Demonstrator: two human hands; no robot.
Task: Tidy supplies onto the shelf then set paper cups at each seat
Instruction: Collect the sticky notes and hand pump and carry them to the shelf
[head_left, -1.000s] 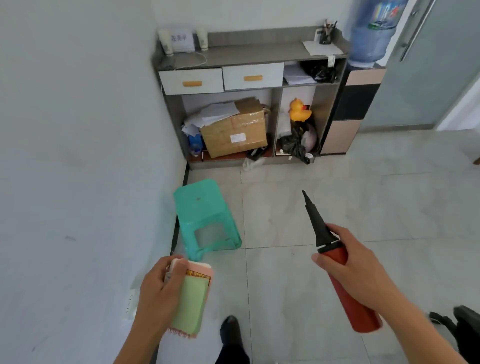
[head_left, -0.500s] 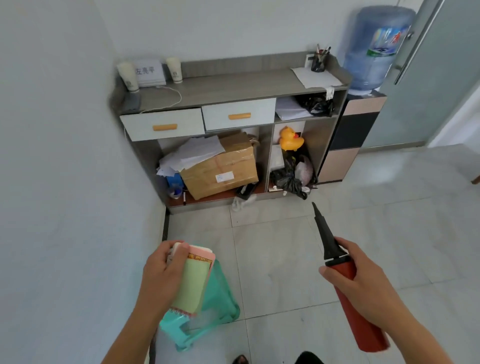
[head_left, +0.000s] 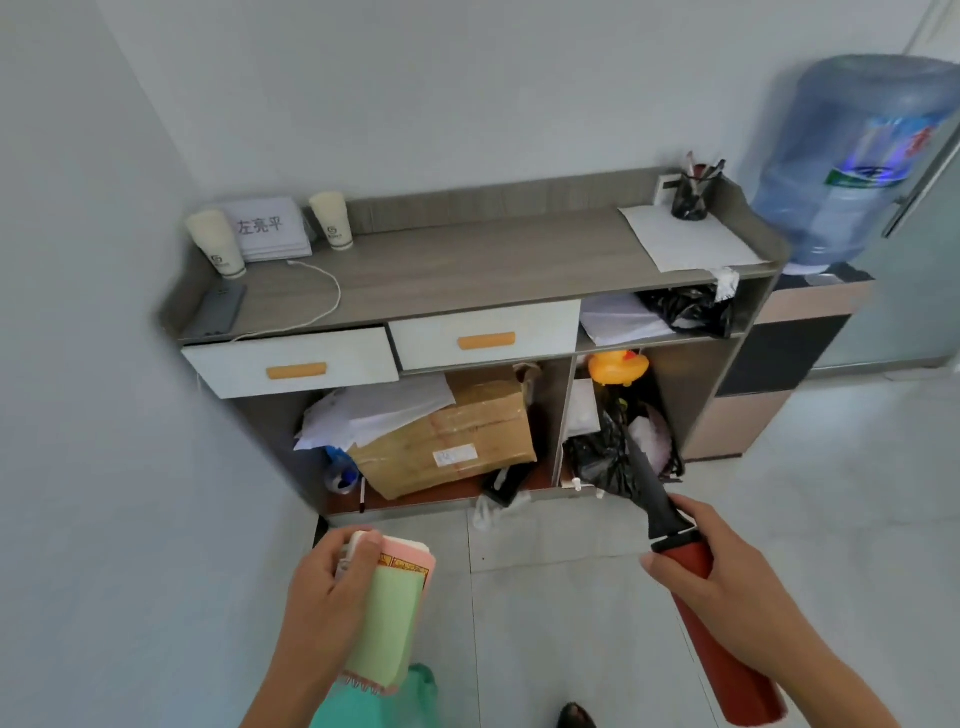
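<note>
1. pale walls and a grey tiled floor (head_left: 571, 613), viewed from standing height in a room corner.
2. against the far wall, a low shelf unit (head_left: 467, 275): grey top, two white drawers with orange handles, open bays below, all crammed.
3. just right of it, a blue water bottle (head_left: 852, 166) upended on a dispenser.
4. in the left bay, a taped cardboard box (head_left: 457, 436) under loose papers; in the right bay, black bags and a yellow rubber duck (head_left: 618, 366).
5. at the near edge, part of a green stool (head_left: 418, 696), half hidden behind the left forearm.
6. held in the right hand (head_left: 727, 577), a red hand pump (head_left: 732, 680), black tapered nozzle aimed far toward the right bay; fingers curled round the barrel just behind the collar. judged light, stiff, smooth plastic, prone to rolling. best gripped mid-barrel and laid lengthwise against something. not yet on the shelf.
7. held in the left hand (head_left: 322, 587), a folded pink-and-green cloth bundle (head_left: 395, 608), thumb over the far end, fingers wrapped behind. probably soft, light, apt to unfold; best clasped across the fold. also near, well apart from the shelf.
8. far left on the top, two tall paper cups (head_left: 215, 244), perhaps stacks, flanking a white name card (head_left: 265, 228). thin, crushable by the look; better taken loosely by the sides.
9. smallest: a phone (head_left: 221, 312) on a white cable, a pen pot (head_left: 691, 200) far right.
</note>
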